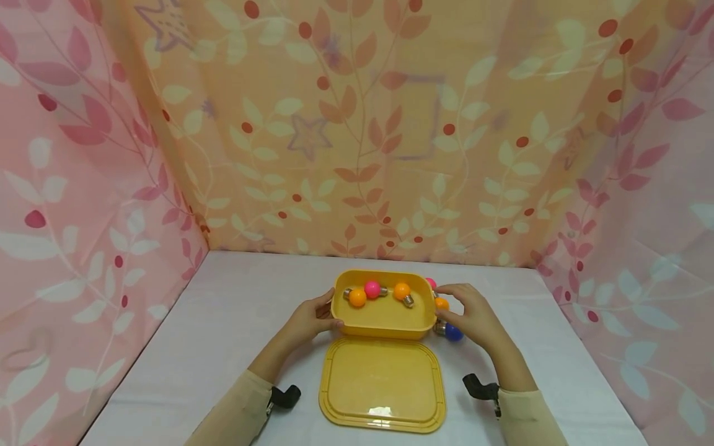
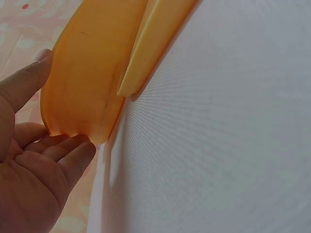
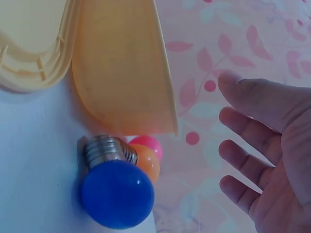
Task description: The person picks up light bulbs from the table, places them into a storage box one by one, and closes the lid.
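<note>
A yellow plastic box (image 1: 385, 322) stands uncovered on the table. Inside lie an orange bulb (image 1: 358, 298), a pink bulb (image 1: 372, 289) and a second orange bulb (image 1: 402, 292), all with metal screw bases. My left hand (image 1: 306, 319) holds the box's left end, thumb at the near corner and fingers against the end wall (image 2: 82, 87). Beside the right end, my right hand (image 1: 475, 313) hovers with fingers spread and nothing in them, apart from the box in the right wrist view. A blue bulb (image 3: 118, 194), an orange bulb (image 3: 148, 164) and a pink bulb (image 3: 149, 145) lie between.
A yellow lid (image 1: 382, 384) lies flat just in front of the box, close to its near wall. White cloth covers the table (image 1: 234, 297). Patterned curtains (image 1: 357, 124) enclose it at the back and both sides.
</note>
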